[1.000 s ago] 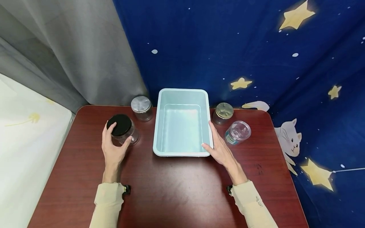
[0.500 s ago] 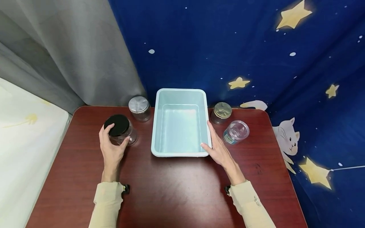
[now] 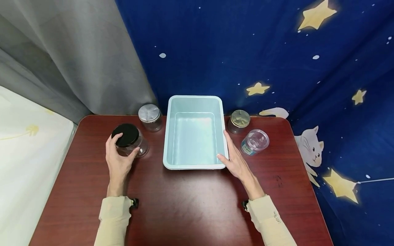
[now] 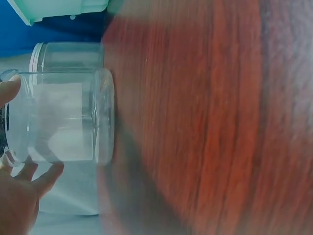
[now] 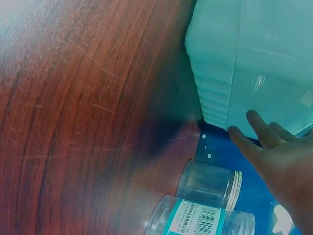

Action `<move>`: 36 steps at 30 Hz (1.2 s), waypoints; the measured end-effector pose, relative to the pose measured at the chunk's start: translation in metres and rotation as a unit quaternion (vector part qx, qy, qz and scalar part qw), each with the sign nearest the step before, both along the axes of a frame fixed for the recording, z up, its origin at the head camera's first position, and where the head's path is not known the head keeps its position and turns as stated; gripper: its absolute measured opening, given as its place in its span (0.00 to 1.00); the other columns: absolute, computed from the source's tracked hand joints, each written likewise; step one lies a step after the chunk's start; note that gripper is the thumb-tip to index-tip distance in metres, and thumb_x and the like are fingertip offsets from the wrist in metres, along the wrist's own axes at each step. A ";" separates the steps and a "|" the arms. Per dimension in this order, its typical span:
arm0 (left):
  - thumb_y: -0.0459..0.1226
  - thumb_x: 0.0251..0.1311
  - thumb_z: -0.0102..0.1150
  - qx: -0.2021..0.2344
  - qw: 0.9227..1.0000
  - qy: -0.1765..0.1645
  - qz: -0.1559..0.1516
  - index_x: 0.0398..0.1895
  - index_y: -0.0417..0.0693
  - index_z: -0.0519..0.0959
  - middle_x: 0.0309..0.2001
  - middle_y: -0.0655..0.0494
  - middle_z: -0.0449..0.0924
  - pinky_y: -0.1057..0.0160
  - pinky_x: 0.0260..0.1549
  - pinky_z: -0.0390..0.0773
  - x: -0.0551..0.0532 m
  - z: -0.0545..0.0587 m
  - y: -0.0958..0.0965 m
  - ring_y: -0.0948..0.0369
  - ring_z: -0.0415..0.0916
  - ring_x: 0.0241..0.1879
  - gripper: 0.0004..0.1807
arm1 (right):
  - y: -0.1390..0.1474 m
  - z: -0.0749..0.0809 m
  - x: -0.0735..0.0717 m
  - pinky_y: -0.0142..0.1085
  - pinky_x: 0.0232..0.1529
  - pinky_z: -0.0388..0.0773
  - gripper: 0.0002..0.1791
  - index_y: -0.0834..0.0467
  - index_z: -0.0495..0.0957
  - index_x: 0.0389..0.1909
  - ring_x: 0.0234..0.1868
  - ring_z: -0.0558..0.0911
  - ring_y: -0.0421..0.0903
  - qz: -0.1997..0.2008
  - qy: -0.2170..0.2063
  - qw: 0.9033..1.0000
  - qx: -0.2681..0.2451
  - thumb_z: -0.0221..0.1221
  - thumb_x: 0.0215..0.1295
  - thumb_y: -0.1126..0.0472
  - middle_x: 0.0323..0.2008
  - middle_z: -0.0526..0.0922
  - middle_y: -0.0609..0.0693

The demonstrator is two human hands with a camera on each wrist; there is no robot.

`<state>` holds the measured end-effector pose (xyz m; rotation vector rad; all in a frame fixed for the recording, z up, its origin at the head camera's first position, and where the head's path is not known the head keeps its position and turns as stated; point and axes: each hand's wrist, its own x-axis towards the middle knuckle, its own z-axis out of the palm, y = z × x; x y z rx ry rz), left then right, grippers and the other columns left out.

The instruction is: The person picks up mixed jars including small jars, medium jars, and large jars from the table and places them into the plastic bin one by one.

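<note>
A dark blue curtain (image 3: 215,61) printed with stars hangs behind a reddish-brown table (image 3: 191,205), whose glossy top may give little friction. The left hand (image 3: 118,164) holds the black-lidded jar (image 3: 131,139) near its top, thumb on one side and fingers on the other; the jar stands upright on the left of the table, its base seemingly down on the wood. That grasp spans wide and sits high — a sideways push there could tip the jar, and the smooth wall could slide through the fingers if it were lifted. The silver-lidded jar (image 3: 150,118) is close behind, so a careless swing could knock it. The right hand (image 3: 235,164) grips the right rim of the pale blue tub (image 3: 193,167), thumb over the edge, fingers along the outer wall; how firmly, I cannot tell. A tug could skid the tub, and with the labelled clear jar (image 3: 255,141) and gold-lidded jar (image 3: 239,121) near that hand — an outward shift could bump either
</note>
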<state>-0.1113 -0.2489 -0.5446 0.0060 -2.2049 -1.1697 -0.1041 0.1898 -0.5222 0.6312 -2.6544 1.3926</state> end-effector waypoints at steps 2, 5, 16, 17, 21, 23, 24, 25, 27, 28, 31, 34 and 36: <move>0.32 0.38 0.82 0.001 1.000 -0.002 -0.001 0.66 0.52 0.74 0.71 0.49 0.64 0.51 0.64 0.63 0.000 0.001 -0.001 0.53 0.61 0.69 0.45 | -0.001 -0.001 0.000 0.45 0.72 0.54 0.48 0.51 0.41 0.80 0.75 0.56 0.50 0.000 -0.003 1.000 -0.005 0.52 0.70 0.35 0.78 0.52 0.53; 0.32 0.38 0.82 -0.003 1.000 -0.010 -0.003 0.66 0.52 0.73 0.71 0.49 0.63 0.48 0.65 0.62 0.000 0.002 -0.002 0.53 0.60 0.70 0.45 | -0.001 -0.002 0.000 0.44 0.72 0.54 0.48 0.50 0.41 0.80 0.75 0.57 0.49 -0.001 -0.006 1.000 -0.014 0.52 0.70 0.36 0.78 0.52 0.52; 0.34 0.37 0.83 -0.002 1.000 -0.029 -0.004 0.66 0.56 0.73 0.67 0.51 0.68 0.51 0.62 0.65 -0.001 0.004 -0.003 0.52 0.64 0.67 0.46 | 0.000 -0.003 -0.002 0.40 0.72 0.52 0.48 0.50 0.42 0.80 0.75 0.57 0.49 0.005 0.005 1.000 -0.022 0.49 0.69 0.32 0.77 0.53 0.52; 0.34 0.36 0.83 0.001 1.000 -0.030 -0.004 0.66 0.56 0.74 0.67 0.51 0.68 0.54 0.61 0.65 0.000 0.004 -0.004 0.53 0.64 0.66 0.47 | 0.000 -0.004 -0.002 0.40 0.72 0.52 0.48 0.50 0.42 0.80 0.75 0.57 0.49 0.005 0.006 1.000 -0.023 0.49 0.69 0.32 0.77 0.53 0.52; 0.34 0.35 0.83 -0.001 0.999 -0.034 -0.007 0.66 0.57 0.74 0.65 0.52 0.69 0.61 0.58 0.64 0.002 0.006 -0.005 0.53 0.66 0.64 0.47 | 0.000 -0.006 -0.001 0.39 0.72 0.52 0.48 0.51 0.42 0.80 0.75 0.57 0.50 0.005 0.004 1.000 -0.029 0.50 0.69 0.33 0.77 0.53 0.52; 0.35 0.36 0.83 -0.002 0.999 -0.034 -0.009 0.66 0.57 0.74 0.65 0.51 0.68 0.62 0.59 0.64 0.001 0.007 -0.005 0.54 0.65 0.64 0.47 | 0.001 -0.006 -0.002 0.39 0.72 0.52 0.48 0.51 0.42 0.80 0.75 0.57 0.50 0.004 0.002 1.000 -0.031 0.51 0.70 0.34 0.77 0.53 0.52; 0.35 0.36 0.83 -0.004 0.999 -0.034 -0.010 0.66 0.56 0.73 0.65 0.50 0.68 0.62 0.59 0.63 0.001 0.008 -0.005 0.54 0.65 0.64 0.47 | 0.001 -0.006 -0.002 0.39 0.72 0.52 0.48 0.50 0.42 0.80 0.75 0.57 0.49 0.004 0.001 0.999 -0.032 0.51 0.70 0.34 0.77 0.53 0.52; 0.35 0.36 0.83 -0.002 0.999 -0.032 -0.012 0.66 0.56 0.74 0.65 0.49 0.68 0.61 0.60 0.63 0.001 0.008 -0.005 0.54 0.64 0.64 0.47 | 0.001 -0.006 -0.002 0.39 0.72 0.51 0.47 0.50 0.42 0.80 0.75 0.57 0.49 0.004 0.000 0.999 -0.031 0.51 0.70 0.34 0.77 0.53 0.52; 0.36 0.37 0.82 -0.005 0.999 -0.032 -0.015 0.67 0.55 0.73 0.66 0.48 0.66 0.59 0.61 0.62 0.001 0.009 -0.005 0.54 0.63 0.65 0.46 | 0.001 -0.006 -0.002 0.39 0.73 0.51 0.47 0.51 0.42 0.80 0.75 0.56 0.50 0.007 0.000 0.999 -0.034 0.51 0.70 0.35 0.77 0.52 0.52; 0.36 0.38 0.82 -0.004 0.999 -0.031 -0.017 0.67 0.54 0.73 0.66 0.48 0.66 0.58 0.62 0.62 0.001 0.009 -0.005 0.54 0.62 0.65 0.46 | 0.001 -0.006 -0.002 0.39 0.73 0.51 0.47 0.50 0.42 0.80 0.75 0.56 0.50 0.007 -0.002 0.999 -0.034 0.51 0.70 0.35 0.78 0.52 0.52; 0.36 0.38 0.82 -0.004 0.999 -0.030 -0.021 0.67 0.53 0.72 0.66 0.48 0.65 0.57 0.62 0.62 0.000 0.010 -0.004 0.54 0.62 0.66 0.46 | 0.000 -0.006 -0.002 0.38 0.73 0.50 0.47 0.51 0.42 0.80 0.75 0.56 0.50 0.007 0.000 0.999 -0.038 0.50 0.70 0.35 0.77 0.53 0.52; 0.36 0.38 0.81 -0.005 0.999 -0.029 -0.023 0.67 0.53 0.72 0.66 0.49 0.65 0.56 0.63 0.61 -0.001 0.012 -0.003 0.55 0.62 0.66 0.46 | 0.000 -0.006 -0.002 0.38 0.73 0.50 0.47 0.51 0.42 0.80 0.76 0.56 0.50 0.007 0.002 0.999 -0.039 0.50 0.70 0.35 0.77 0.53 0.52; 0.35 0.37 0.82 -0.005 0.999 -0.025 -0.023 0.66 0.53 0.72 0.65 0.49 0.66 0.57 0.62 0.62 -0.002 0.013 -0.003 0.54 0.62 0.65 0.46 | 0.000 -0.005 -0.002 0.38 0.73 0.50 0.46 0.51 0.43 0.80 0.76 0.55 0.50 0.008 0.003 0.999 -0.041 0.51 0.71 0.36 0.77 0.53 0.52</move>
